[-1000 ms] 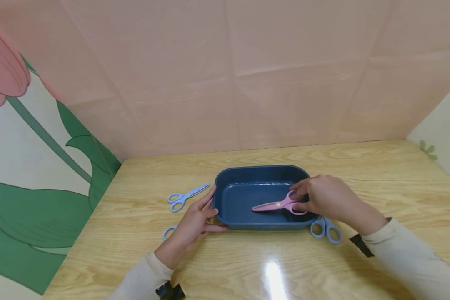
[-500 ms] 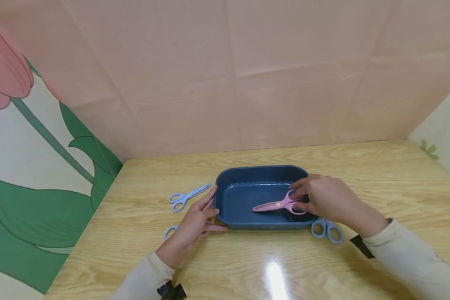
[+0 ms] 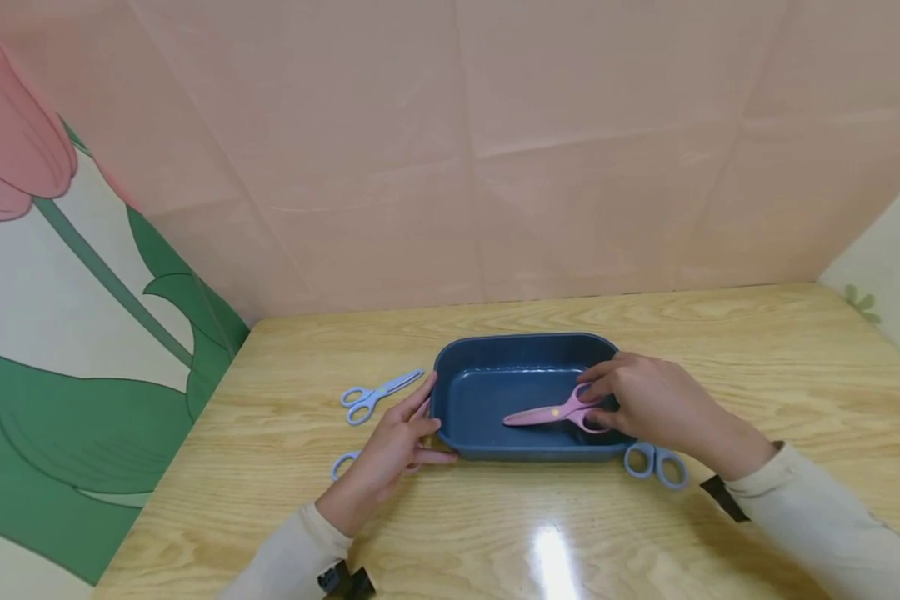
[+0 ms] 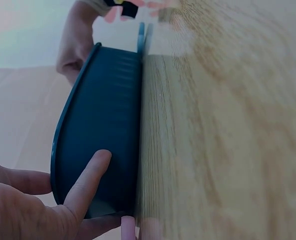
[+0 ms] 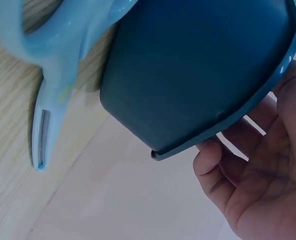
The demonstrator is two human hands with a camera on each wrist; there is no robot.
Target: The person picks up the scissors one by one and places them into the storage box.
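Observation:
A dark blue rectangular tray (image 3: 521,452) stands on the table. My left hand (image 3: 390,446) holds its left end, thumb at the rim and fingers along the outer wall. In the left wrist view, one finger (image 4: 90,182) lies straight against that wall. My right hand (image 3: 656,400) reaches over the tray's right end and pinches the handles of pink scissors (image 3: 543,414). These scissors lie inside the tray, blades pointing left. The right wrist view hides them behind the tray wall (image 5: 197,65). Another pink handle (image 4: 129,229) shows under my left hand, mostly hidden.
Light blue scissors (image 3: 378,397) lie left of the tray. A blue handle loop (image 3: 342,464) peeks out beside my left wrist. More blue scissors (image 3: 656,465) lie at the tray's front right corner, blades hidden in the head view. A pink-covered wall (image 3: 465,167) stands behind the table.

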